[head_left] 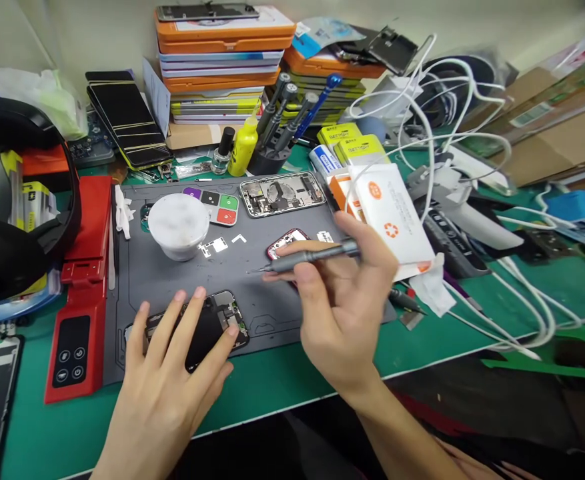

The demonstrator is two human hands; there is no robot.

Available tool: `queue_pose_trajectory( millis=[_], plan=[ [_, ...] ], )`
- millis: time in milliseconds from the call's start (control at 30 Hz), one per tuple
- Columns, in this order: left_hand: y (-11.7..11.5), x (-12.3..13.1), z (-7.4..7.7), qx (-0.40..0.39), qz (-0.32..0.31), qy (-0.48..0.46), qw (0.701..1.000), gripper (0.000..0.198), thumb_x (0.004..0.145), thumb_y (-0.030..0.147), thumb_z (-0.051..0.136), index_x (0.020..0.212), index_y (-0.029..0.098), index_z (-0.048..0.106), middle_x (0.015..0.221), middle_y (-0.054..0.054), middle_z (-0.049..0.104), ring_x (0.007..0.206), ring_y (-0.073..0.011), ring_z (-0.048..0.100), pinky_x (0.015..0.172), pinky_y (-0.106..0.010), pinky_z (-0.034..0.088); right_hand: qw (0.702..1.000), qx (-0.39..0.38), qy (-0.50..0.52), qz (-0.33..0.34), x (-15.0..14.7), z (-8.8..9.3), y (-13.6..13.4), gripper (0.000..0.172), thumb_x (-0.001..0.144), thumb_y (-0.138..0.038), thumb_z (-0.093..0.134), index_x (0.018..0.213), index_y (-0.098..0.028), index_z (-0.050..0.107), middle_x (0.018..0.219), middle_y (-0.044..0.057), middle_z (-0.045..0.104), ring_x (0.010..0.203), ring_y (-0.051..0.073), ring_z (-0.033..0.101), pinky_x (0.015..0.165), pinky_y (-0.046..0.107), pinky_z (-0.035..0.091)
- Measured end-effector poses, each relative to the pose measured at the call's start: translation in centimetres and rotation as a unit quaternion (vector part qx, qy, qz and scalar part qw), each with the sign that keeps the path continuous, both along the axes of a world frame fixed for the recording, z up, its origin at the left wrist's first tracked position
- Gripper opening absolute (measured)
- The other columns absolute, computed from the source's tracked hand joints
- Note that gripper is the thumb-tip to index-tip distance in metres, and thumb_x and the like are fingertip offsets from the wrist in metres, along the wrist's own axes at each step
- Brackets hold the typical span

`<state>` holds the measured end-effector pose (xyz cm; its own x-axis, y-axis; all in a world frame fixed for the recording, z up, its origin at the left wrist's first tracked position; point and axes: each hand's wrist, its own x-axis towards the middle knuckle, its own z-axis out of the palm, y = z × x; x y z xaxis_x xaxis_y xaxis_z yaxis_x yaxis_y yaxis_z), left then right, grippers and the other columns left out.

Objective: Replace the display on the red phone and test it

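My left hand (172, 373) lies with spread fingers over a black phone screen assembly (215, 327) on the grey work mat (267, 320). Its fingertips rest on the part, hiding much of its left half. In my right hand (342, 313) is a slim grey precision screwdriver (317, 255), pinched between thumb and fingers. The thin tip points left above the mat, apart from the screen assembly. Behind that hand, partly covered, a red-edged phone (288, 241) lies on the mat. Farther back sits an opened phone housing (283, 194) with its inner parts exposed.
A white-lidded tub (179, 225) stands on the mat near small metal shields (213, 247). A red device with touch buttons (75, 347) borders the left side. A screwdriver holder (269, 160), yellow bottle (243, 147) and stacked orange cases (222, 37) stand behind. White cables (527, 307) tangle at right.
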<state>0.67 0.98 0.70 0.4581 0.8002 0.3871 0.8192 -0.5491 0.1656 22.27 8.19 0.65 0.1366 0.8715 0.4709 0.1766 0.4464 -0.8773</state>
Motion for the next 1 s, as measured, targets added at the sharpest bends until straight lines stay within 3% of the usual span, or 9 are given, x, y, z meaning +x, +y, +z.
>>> queue_pose_trajectory(
  millis=[67,133,200,267,333,433,600,1000],
  plan=[
    [-0.4,-0.2,0.5,0.033,0.013,-0.036,0.999,0.041,0.102,0.02,0.075,0.142,0.027,0.075,0.159,-0.018,0.061,0.151,-0.0381,0.055,0.13,-0.063,0.032,0.995,-0.038,0.094,0.002,-0.2,0.5,-1.3,0.049,0.111,-0.019,0.06,0.154,-0.04,0.053,0.114,0.003,0.074,0.098,0.018,0.075,0.079,0.037,0.076],
    [-1.1,-0.3,1.1,0.049,0.039,-0.109,0.992,0.04,0.098,0.014,0.078,0.137,0.026,0.077,0.134,-0.012,0.072,0.132,-0.0242,0.065,0.123,-0.043,0.043,0.977,-0.105,0.184,0.025,-0.6,0.8,-2.9,0.047,0.109,-0.021,0.064,0.152,-0.039,0.056,0.107,0.001,0.074,0.084,0.015,0.075,0.068,0.029,0.073],
    [-1.8,-0.1,1.5,-0.022,0.05,-0.21,0.976,0.032,0.101,0.015,0.076,0.132,0.024,0.077,0.107,-0.004,0.073,0.101,-0.0114,0.07,0.099,-0.021,0.055,0.953,-0.163,0.247,0.057,-1.1,0.7,-4.6,0.047,0.108,-0.022,0.069,0.15,-0.039,0.058,0.101,-0.002,0.073,0.071,0.012,0.073,0.059,0.023,0.069],
    [-2.3,0.6,1.6,-0.148,0.025,-0.298,0.943,0.029,0.107,0.023,0.069,0.136,0.023,0.073,0.097,0.001,0.076,0.08,-0.0058,0.072,0.078,-0.012,0.058,0.937,-0.188,0.284,0.076,-1.8,0.4,-5.9,0.046,0.107,-0.026,0.072,0.149,-0.04,0.059,0.098,-0.003,0.073,0.069,0.011,0.072,0.059,0.022,0.069],
    [-2.5,1.5,1.4,-0.204,0.003,-0.352,0.913,0.027,0.109,0.026,0.067,0.135,0.022,0.073,0.1,0.002,0.082,0.079,-0.005,0.077,0.077,-0.009,0.06,0.934,-0.187,0.298,0.069,-2.5,0.0,-6.7,0.045,0.107,-0.03,0.073,0.149,-0.04,0.06,0.098,-0.003,0.075,0.076,0.012,0.075,0.07,0.025,0.071],
    [-2.4,2.3,1.2,-0.209,-0.008,-0.4,0.892,0.02,0.106,0.02,0.071,0.124,0.022,0.078,0.107,0.0,0.086,0.092,-0.0082,0.083,0.087,-0.01,0.063,0.936,-0.179,0.298,0.059,-3.0,-0.4,-7.2,0.043,0.107,-0.032,0.074,0.148,-0.04,0.062,0.097,-0.003,0.076,0.083,0.012,0.076,0.084,0.026,0.071],
    [-2.4,2.1,1.3,-0.237,-0.006,-0.435,0.869,0.022,0.104,0.013,0.07,0.119,0.023,0.082,0.102,0.002,0.087,0.092,-0.0084,0.083,0.087,-0.01,0.064,0.929,-0.18,0.307,0.095,-3.0,-0.4,-7.2,0.042,0.109,-0.03,0.071,0.148,-0.041,0.061,0.099,-0.003,0.077,0.081,0.011,0.076,0.08,0.025,0.071],
    [-2.7,2.0,1.2,-0.258,-0.018,-0.444,0.858,0.028,0.103,0.01,0.071,0.125,0.023,0.082,0.107,-0.001,0.088,0.096,-0.0112,0.084,0.088,-0.013,0.065,0.929,-0.205,0.294,0.094,-2.7,-0.7,-7.2,0.04,0.108,-0.034,0.072,0.146,-0.04,0.06,0.096,-0.003,0.076,0.089,0.015,0.077,0.086,0.03,0.069]
  ],
)
